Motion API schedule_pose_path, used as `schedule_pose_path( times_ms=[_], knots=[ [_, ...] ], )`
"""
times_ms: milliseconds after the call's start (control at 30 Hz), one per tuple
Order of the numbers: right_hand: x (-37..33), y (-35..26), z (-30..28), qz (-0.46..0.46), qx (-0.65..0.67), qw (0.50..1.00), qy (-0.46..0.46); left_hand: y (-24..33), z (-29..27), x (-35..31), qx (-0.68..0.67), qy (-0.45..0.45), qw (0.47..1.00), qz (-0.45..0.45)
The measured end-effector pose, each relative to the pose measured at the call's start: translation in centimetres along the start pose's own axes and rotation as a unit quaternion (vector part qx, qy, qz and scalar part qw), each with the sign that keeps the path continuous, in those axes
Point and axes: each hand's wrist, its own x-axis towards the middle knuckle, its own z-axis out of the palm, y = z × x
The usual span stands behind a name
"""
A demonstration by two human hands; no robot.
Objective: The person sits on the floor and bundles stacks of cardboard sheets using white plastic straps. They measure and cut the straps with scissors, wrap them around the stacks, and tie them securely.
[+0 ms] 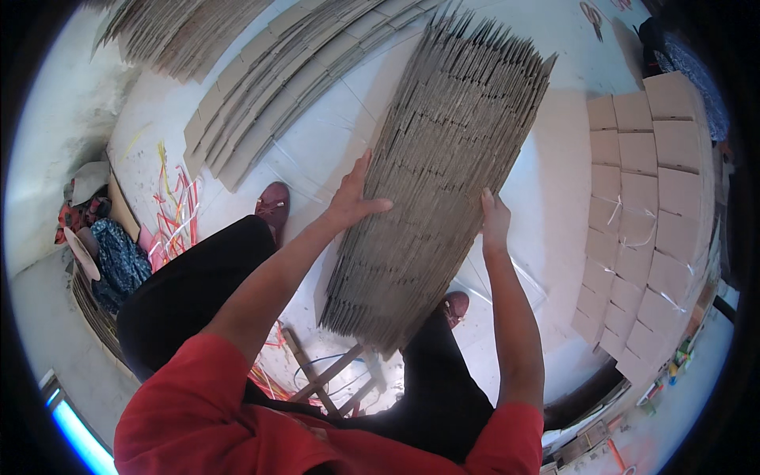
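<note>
A long stack of folded brown cardboard pieces [451, 150] lies aslant between my legs, its many thin edges facing up. Against its left side presses my left hand [356, 198], thumb laid over the top and fingers along the flank. On the opposite side my right hand [495, 220] grips the edge of the stack, its thumb uppermost and its other fingers mostly hidden. The far end of the cardboard fans out in ragged points. Below its near end, a wooden frame with crossed bars [328, 378] shows between my legs.
Curved rows of cardboard [277, 87] lie on the floor at far left. Stacked cardboard boxes [633, 214] stand on the right. Red and yellow straps [176, 210] are strewn near my left shoe [273, 207]. Clothes [119, 257] are heaped against the left wall. Scissors [591, 17] lie at the far right.
</note>
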Motion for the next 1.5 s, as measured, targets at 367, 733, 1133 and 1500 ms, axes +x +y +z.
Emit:
schedule_pose_path(
  times_ms=[367, 733, 1133, 1500],
  knots=[
    [-2.6, -9.1, 4.8, -0.390, -0.482, 0.784, -0.031, -0.2, -0.4, -0.7, -0.049, 0.025, 0.998, 0.006],
    [-1.7, -8.5, 11.7, -0.481, -0.478, 0.724, -0.129, 0.6, -2.6, -0.4, -0.011, 0.016, 1.000, 0.008],
    [-1.0, -7.4, 11.5, -0.521, -0.449, 0.719, -0.099, 0.9, -6.0, -0.6, 0.028, 0.030, 0.998, -0.056],
    [-1.3, -7.5, 11.5, -0.544, -0.418, 0.723, -0.083, 1.7, -1.3, -5.1, 0.188, 0.108, 0.976, 0.031]
  ],
)
